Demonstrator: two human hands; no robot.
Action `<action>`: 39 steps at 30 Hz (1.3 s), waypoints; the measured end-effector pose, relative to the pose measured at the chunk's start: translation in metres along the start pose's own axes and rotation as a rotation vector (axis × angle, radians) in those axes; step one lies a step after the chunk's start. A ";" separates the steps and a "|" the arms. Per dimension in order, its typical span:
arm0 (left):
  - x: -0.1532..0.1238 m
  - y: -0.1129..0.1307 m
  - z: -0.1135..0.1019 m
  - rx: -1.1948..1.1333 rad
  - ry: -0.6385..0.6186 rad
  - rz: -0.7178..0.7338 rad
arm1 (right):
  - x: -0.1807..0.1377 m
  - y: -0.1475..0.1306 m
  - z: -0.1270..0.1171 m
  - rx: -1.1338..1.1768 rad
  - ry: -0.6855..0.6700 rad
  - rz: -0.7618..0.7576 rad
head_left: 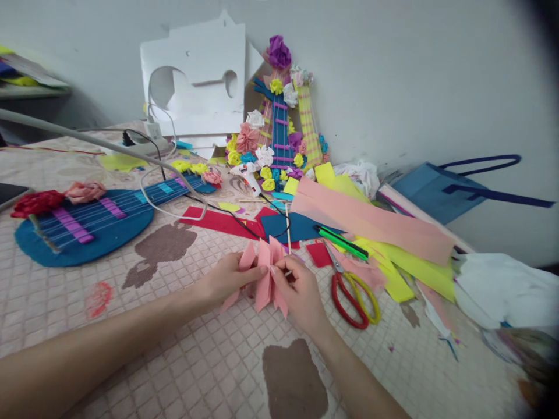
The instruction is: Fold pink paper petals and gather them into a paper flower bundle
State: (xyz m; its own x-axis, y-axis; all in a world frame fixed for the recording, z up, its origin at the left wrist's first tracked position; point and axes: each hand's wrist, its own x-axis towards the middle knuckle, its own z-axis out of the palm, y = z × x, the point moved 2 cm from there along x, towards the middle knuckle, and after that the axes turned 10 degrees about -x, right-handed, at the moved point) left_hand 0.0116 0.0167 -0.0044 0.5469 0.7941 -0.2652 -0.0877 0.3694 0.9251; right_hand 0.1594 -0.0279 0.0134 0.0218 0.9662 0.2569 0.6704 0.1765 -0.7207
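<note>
Both hands meet around a bunch of folded pink crepe paper (264,285) at the middle of the head view, just above the table. My left hand (229,278) is closed on its left side, thumb laid across the folds. From the right, my right hand (299,285) pinches the paper's centre between thumb and fingertips. The paper's pointed ends fan out above and below the fingers. Scissors (353,297) with one red and one yellow handle lie right of my right hand. Behind them rests a green utility knife (343,241).
A blue paper guitar (100,227) with flowers lies at left. Decorated guitars (282,128) lean on the wall near a glue gun (247,176) and its cord. Pink paper strips (371,218), yellow strips (393,273) and a blue bag (437,189) are at right. White foam board (196,75) stands behind.
</note>
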 end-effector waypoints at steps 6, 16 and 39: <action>0.002 -0.001 -0.002 -0.040 0.022 -0.008 | -0.001 -0.001 -0.003 -0.063 0.022 -0.031; 0.000 -0.003 0.001 -0.042 -0.006 -0.005 | -0.007 -0.006 0.002 -0.356 -0.014 -0.199; 0.003 -0.004 -0.002 -0.302 0.078 -0.012 | -0.008 -0.014 0.010 -0.605 -0.018 -0.269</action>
State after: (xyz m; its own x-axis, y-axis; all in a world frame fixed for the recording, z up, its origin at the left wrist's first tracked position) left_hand 0.0125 0.0185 -0.0095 0.4853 0.8189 -0.3063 -0.3316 0.4965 0.8022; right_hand 0.1424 -0.0361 0.0149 -0.2135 0.9072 0.3626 0.9491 0.2805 -0.1431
